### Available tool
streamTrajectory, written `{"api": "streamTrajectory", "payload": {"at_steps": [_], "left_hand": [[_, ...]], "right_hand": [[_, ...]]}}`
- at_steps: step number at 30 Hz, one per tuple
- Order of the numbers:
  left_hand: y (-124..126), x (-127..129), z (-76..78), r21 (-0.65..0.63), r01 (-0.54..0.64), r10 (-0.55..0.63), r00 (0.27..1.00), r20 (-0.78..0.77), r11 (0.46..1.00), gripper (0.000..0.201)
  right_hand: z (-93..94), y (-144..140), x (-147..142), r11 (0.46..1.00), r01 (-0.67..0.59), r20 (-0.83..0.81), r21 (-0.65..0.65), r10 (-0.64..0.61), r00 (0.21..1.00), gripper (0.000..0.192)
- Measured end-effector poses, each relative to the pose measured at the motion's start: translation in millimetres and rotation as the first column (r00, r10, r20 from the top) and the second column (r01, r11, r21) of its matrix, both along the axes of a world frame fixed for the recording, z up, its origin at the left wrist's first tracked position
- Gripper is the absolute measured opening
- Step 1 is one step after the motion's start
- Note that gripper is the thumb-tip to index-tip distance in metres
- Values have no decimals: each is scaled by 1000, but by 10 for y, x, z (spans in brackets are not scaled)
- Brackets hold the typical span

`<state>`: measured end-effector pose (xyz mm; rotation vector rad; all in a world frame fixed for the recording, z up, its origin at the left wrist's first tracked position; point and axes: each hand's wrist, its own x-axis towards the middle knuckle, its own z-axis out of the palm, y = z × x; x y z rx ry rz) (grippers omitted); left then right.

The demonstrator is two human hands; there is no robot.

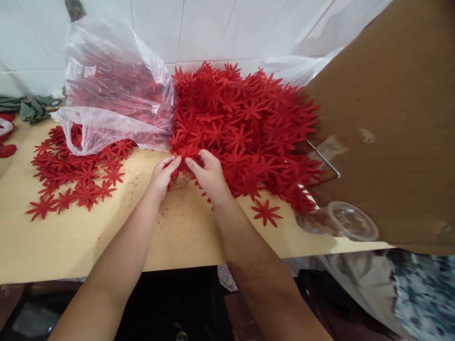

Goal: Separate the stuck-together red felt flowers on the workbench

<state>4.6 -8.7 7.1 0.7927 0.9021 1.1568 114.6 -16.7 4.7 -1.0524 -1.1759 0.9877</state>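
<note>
Both my hands meet at the front left edge of a big heap of red flower-shaped cutouts (238,137). My left hand (165,175) is closed, its thumb and fingers pinching a red flower cutout (186,152). From the other side my right hand (208,173) pinches the same cutout, or a small stack of them; I cannot tell how many. Below the left fingers, more red petals hang down. A single red flower (266,212) lies apart, right of my right forearm.
A clear plastic bag (113,90) with red cutouts stands at the back left, a looser pile (85,184) before it. A clear plastic cup (351,221) lies tipped over by a large brown board (387,118). Dark green cloth (33,108) sits far left on the table (142,246).
</note>
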Motion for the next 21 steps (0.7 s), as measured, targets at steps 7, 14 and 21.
{"api": "streamTrajectory", "payload": {"at_steps": [7, 14, 21], "left_hand": [[3, -58, 24, 24, 64, -64, 998, -16, 998, 10], [-42, 46, -24, 79, 112, -94, 976, -195, 991, 20], [-106, 101, 3, 132, 228, -186, 945, -269, 965, 33]], "right_hand": [[99, 45, 393, 790, 545, 121, 281, -592, 797, 15], [6, 111, 295, 915, 393, -59, 90, -389, 919, 14], [53, 77, 239, 929, 362, -95, 72, -355, 930, 14]]}}
